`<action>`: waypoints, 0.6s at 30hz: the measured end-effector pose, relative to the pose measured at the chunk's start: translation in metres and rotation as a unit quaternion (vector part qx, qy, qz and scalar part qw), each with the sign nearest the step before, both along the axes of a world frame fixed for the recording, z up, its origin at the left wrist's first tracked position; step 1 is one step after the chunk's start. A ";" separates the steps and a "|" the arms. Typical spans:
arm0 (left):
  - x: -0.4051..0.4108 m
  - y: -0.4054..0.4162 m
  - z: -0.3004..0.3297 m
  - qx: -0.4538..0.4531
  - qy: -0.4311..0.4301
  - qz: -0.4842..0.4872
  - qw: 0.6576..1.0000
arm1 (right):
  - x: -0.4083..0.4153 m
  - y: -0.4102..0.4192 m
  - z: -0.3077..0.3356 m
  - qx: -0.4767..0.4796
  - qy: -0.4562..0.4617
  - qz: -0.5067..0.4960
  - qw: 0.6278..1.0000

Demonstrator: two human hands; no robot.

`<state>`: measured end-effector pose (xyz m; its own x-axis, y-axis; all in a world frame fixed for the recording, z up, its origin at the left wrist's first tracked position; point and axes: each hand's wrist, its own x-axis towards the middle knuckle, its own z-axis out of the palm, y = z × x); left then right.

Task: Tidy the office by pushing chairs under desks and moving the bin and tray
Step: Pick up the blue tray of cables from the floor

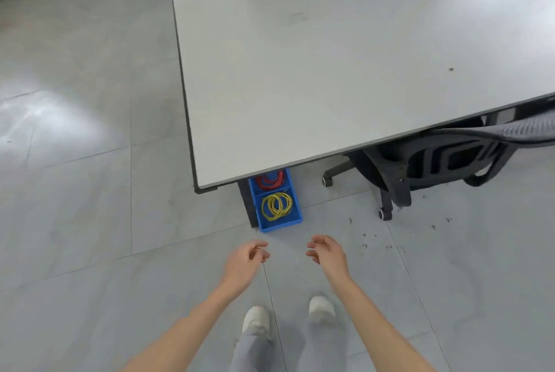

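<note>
Blue tray (280,226) just beyond both hands

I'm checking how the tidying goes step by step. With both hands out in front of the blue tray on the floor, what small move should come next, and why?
Probably bend and bring both hands down to the sides of the blue tray. The left hand and right hand hang empty, fingers loosely curled, just short of it. The tray sits on the floor, half under the desk corner beside its leg, holding yellow and red wire coils.
</note>
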<state>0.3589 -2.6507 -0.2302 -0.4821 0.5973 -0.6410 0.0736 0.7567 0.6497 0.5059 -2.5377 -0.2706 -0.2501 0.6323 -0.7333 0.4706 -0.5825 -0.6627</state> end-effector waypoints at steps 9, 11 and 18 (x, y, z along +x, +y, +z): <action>-0.031 0.051 -0.233 -0.063 0.097 -0.107 0.988 | -0.018 0.003 -0.230 -0.070 -0.006 -0.001 0.998; -0.031 0.062 -0.294 -0.067 0.105 -0.124 0.984 | -0.018 0.014 -0.289 -0.076 0.011 0.009 0.997; -0.058 0.104 -0.444 -0.072 0.178 -0.209 0.959 | -0.037 0.057 -0.426 -0.086 0.040 0.011 0.995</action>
<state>0.3011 -2.5463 -0.6740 -0.4231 0.7042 -0.5702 0.5877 0.6922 0.4188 0.4690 -2.4804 -0.6961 -0.3243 0.4929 -0.8074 0.4341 -0.6808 -0.5899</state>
